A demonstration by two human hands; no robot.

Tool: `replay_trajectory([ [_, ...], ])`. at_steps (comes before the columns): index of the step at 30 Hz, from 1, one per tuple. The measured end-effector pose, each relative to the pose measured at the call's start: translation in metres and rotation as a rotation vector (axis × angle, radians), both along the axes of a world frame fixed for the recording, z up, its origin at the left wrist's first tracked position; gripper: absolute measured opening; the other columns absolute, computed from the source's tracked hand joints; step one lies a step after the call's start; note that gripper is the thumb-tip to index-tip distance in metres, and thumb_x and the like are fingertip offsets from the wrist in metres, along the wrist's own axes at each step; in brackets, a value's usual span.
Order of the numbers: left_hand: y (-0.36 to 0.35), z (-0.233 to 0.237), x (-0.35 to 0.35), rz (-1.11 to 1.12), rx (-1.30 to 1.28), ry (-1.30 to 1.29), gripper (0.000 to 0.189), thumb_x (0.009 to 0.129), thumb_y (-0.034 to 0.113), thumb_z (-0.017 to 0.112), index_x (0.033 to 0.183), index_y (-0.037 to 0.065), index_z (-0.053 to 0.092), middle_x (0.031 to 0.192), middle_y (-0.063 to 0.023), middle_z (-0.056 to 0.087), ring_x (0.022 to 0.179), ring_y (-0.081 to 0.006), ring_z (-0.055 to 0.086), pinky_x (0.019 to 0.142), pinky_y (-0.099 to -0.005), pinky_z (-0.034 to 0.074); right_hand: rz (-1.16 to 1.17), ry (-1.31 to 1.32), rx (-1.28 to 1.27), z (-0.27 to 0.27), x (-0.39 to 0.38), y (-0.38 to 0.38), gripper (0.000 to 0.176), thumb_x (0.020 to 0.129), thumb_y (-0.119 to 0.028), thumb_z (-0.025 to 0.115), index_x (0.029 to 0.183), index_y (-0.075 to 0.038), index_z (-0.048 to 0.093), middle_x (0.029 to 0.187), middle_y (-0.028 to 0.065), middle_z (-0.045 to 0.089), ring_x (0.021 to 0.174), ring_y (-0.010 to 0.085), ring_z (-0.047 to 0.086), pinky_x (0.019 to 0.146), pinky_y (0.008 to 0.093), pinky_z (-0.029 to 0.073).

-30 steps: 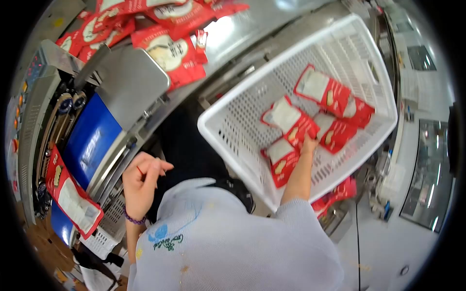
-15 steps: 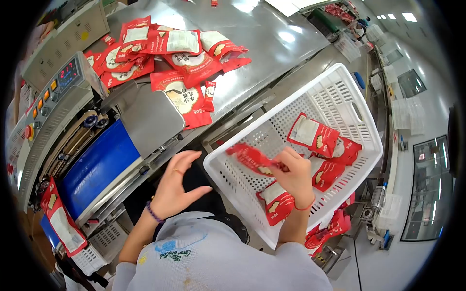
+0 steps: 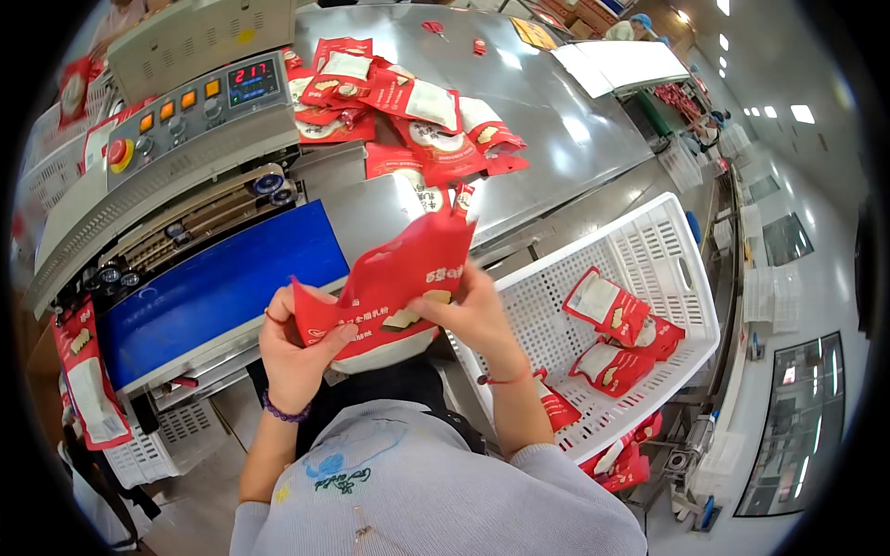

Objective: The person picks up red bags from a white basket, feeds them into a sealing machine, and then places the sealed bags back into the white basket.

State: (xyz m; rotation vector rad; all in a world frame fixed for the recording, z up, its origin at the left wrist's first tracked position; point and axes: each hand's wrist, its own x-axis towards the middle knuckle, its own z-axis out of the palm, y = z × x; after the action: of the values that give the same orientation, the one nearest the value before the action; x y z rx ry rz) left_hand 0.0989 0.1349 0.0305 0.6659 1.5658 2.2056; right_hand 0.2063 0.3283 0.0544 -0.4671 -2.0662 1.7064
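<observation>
A red printed pouch (image 3: 394,278) is held up in front of my body, between both hands. My left hand (image 3: 301,347) grips its lower left side, thumb over the front. On the right side my right hand (image 3: 468,320) pinches it, thumb also across the front. The pouch's upper edge looks uneven and partly apart; its inside is hidden. Just beyond it lies the blue belt (image 3: 222,287) of a sealing machine (image 3: 185,130). To my right stands a white perforated basket (image 3: 547,292) with several red pouches (image 3: 607,304) in it.
A pile of red pouches (image 3: 426,120) covers part of the steel table (image 3: 556,139). Another pouch (image 3: 93,380) hangs at the belt's left end, above a white crate (image 3: 148,454). More pouches (image 3: 630,463) lie beneath the basket. A person in a blue cap (image 3: 635,26) is far back.
My right hand has brought the red pouch from over the basket to the front of my body. My left hand, empty before, now grips it too. The view has turned left.
</observation>
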Motion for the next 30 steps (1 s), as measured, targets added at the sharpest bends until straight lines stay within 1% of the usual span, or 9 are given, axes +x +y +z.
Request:
replay_trajectory([
  [1, -0.002, 0.005, -0.002, 0.012, -0.004, -0.007, 0.040, 0.067, -0.011, 0.077, 0.096, 0.004, 0.055, 0.098, -0.0022, 0.059, 0.090, -0.0107, 0.057, 0.083, -0.0272, 0.048, 0.120, -0.102, -0.309, -0.010, -0.005, -0.002, 0.043, 0.075, -0.006, 0.078, 0.114, -0.001, 0.061, 0.097, 0.0007, 0.065, 0.087, 0.0082, 0.059, 0.075, 0.0249, 0.049],
  [4, -0.010, 0.001, -0.023, -0.254, 0.090, -0.023, 0.041, 0.072, 0.001, 0.078, 0.108, 0.000, 0.059, 0.103, -0.0034, 0.056, 0.092, -0.0118, 0.057, 0.085, -0.0270, 0.046, -0.009, 0.047, -0.264, -0.012, -0.015, -0.014, 0.022, 0.077, -0.006, 0.078, 0.097, 0.000, 0.068, 0.083, -0.0013, 0.067, 0.074, 0.0065, 0.059, 0.068, 0.0221, 0.049],
  [5, -0.014, -0.010, -0.030, -0.285, 0.019, -0.137, 0.022, 0.081, 0.008, 0.072, 0.098, -0.003, 0.063, 0.103, -0.0038, 0.053, 0.094, -0.0121, 0.053, 0.086, -0.0274, 0.043, -0.052, -0.014, -0.258, -0.014, -0.016, -0.009, 0.022, 0.078, -0.005, 0.077, 0.097, 0.000, 0.068, 0.087, 0.0000, 0.067, 0.078, 0.0070, 0.060, 0.071, 0.0222, 0.049],
  [7, -0.006, -0.016, -0.037, -0.208, 0.097, -0.283, 0.017, 0.087, 0.011, 0.066, 0.090, -0.006, 0.064, 0.099, -0.0028, 0.054, 0.087, -0.0113, 0.052, 0.079, -0.0259, 0.043, -0.051, 0.029, -0.371, -0.032, -0.015, 0.013, 0.016, 0.083, -0.004, 0.070, 0.098, 0.002, 0.067, 0.090, 0.0036, 0.068, 0.080, 0.0110, 0.063, 0.075, 0.0265, 0.052],
  [9, 0.010, -0.031, -0.045, 0.009, -0.066, -0.044, 0.019, 0.089, 0.012, 0.065, 0.091, -0.006, 0.066, 0.091, -0.0025, 0.056, 0.078, -0.0095, 0.051, 0.071, -0.0231, 0.042, -0.137, 0.105, -0.550, -0.041, -0.013, 0.028, 0.013, 0.089, -0.004, 0.065, 0.100, 0.004, 0.066, 0.095, 0.0071, 0.067, 0.083, 0.0130, 0.063, 0.076, 0.0268, 0.051],
  [11, 0.033, -0.034, -0.047, 0.120, -0.192, -0.025, 0.018, 0.090, 0.011, 0.064, 0.093, -0.007, 0.067, 0.084, 0.0003, 0.054, 0.078, -0.0078, 0.050, 0.069, -0.0214, 0.041, -0.207, 0.098, -0.246, -0.073, -0.014, 0.058, 0.017, 0.095, -0.013, 0.059, 0.104, 0.001, 0.065, 0.101, 0.0049, 0.067, 0.085, 0.0100, 0.061, 0.074, 0.0261, 0.051],
  [19, 0.092, -0.060, -0.069, 0.381, -0.314, 0.044, 0.026, 0.086, 0.021, 0.070, 0.088, -0.005, 0.071, 0.070, -0.0013, 0.060, 0.060, -0.0071, 0.055, 0.055, -0.0218, 0.044, -0.258, 0.131, -0.179, -0.046, -0.075, 0.095, 0.017, 0.089, -0.010, 0.067, 0.099, 0.004, 0.066, 0.093, 0.0037, 0.065, 0.081, 0.0070, 0.057, 0.072, 0.0221, 0.046],
  [22, 0.093, -0.055, -0.084, 0.271, -0.141, -0.438, 0.020, 0.085, 0.017, 0.068, 0.079, -0.002, 0.067, 0.058, -0.0016, 0.054, 0.040, -0.0062, 0.042, 0.034, -0.0237, 0.028, -0.164, 0.113, -0.155, -0.055, -0.099, 0.107, 0.019, 0.087, -0.008, 0.068, 0.102, 0.003, 0.065, 0.096, 0.0046, 0.066, 0.083, 0.0071, 0.058, 0.073, 0.0220, 0.047],
  [30, 0.042, -0.061, -0.119, 0.397, -0.151, -0.485, 0.019, 0.082, 0.014, 0.070, 0.076, -0.002, 0.064, 0.053, 0.0003, 0.048, 0.040, -0.0071, 0.038, 0.037, -0.0250, 0.028, -0.036, 0.026, -0.190, -0.071, -0.135, 0.077, 0.016, 0.086, -0.005, 0.070, 0.096, 0.001, 0.060, 0.089, 0.0059, 0.068, 0.079, 0.0067, 0.061, 0.070, 0.0193, 0.047],
])
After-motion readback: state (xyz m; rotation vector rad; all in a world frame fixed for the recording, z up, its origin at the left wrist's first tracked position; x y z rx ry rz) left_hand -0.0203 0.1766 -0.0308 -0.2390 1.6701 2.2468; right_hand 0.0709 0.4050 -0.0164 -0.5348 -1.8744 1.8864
